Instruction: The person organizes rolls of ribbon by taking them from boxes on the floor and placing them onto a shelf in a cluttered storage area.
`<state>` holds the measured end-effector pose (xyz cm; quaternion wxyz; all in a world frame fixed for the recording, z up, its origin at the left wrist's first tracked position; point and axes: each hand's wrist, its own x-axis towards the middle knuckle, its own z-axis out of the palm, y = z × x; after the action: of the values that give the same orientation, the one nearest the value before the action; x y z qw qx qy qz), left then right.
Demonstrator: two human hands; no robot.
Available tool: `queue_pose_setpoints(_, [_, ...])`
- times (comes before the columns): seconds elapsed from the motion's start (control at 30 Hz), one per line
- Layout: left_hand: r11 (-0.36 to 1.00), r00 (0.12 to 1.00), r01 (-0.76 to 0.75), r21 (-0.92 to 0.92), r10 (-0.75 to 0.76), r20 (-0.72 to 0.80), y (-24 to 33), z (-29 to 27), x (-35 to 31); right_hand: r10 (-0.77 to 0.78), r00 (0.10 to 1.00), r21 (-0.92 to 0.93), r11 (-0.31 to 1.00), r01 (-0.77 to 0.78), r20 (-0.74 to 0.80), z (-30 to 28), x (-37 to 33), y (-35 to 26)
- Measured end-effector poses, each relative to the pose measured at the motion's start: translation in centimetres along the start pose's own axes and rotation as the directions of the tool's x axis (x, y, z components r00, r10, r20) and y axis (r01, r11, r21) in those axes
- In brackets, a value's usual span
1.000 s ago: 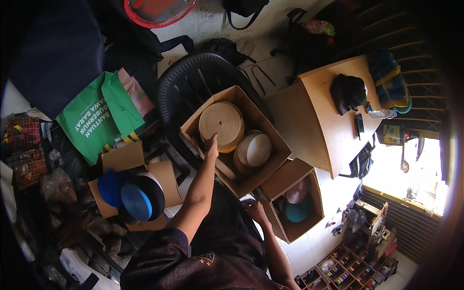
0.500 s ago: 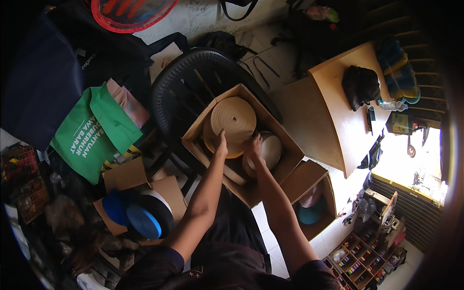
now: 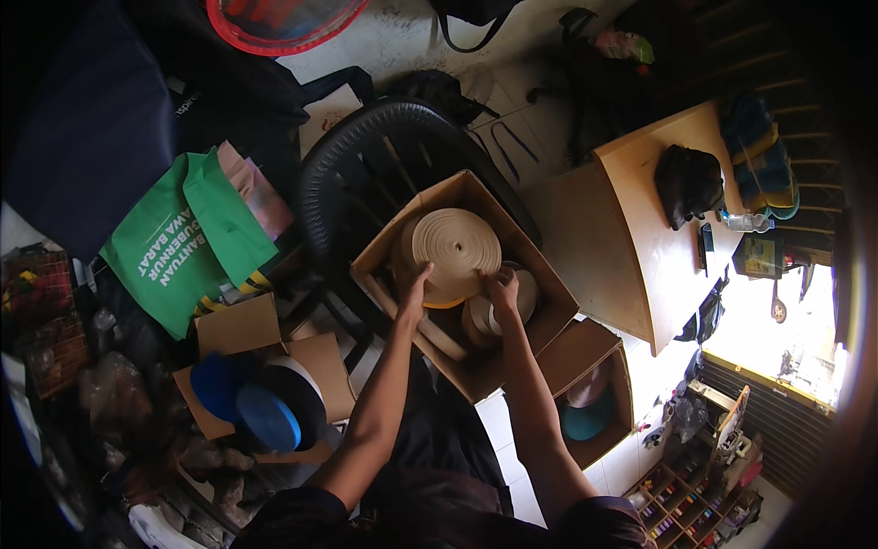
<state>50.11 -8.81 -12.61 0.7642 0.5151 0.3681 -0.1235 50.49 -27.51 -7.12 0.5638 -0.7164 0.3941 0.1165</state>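
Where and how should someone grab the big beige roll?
I'd grip the beige roll by its outer rim, from above on the near side, where the left hand and right hand are: it faces up in the open box, its wound face offering a small hole.

Rolls point(image 3: 457, 247) in a box point(image 3: 517, 252), chair back point(image 3: 315, 210) behind it — bag point(image 3: 187, 229) and second box point(image 3: 238, 325) left, worktop point(image 3: 631, 220) right, bottle point(image 3: 748, 222) at the worktop's right edge — third box point(image 3: 576, 355) before the worktop
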Motion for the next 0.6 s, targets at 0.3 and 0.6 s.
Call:
queue_pose_setpoints(0.3, [0.965, 0.955, -0.262, -0.02, 0.262, 0.137, 4.0, -1.0, -19.1, -0.234, 0.968, 0.34, 0.921, 0.19, 0.091, -9.9, -15.7, 0.3])
queue_pose_setpoints(0.6, [0.716, 0.649, -0.674, -0.183, 0.692, 0.316, 8.8, 0.1, -45.3, -0.657, 0.733, 0.925, 0.364, 0.104, 0.176, -18.4, -31.2, -4.3])
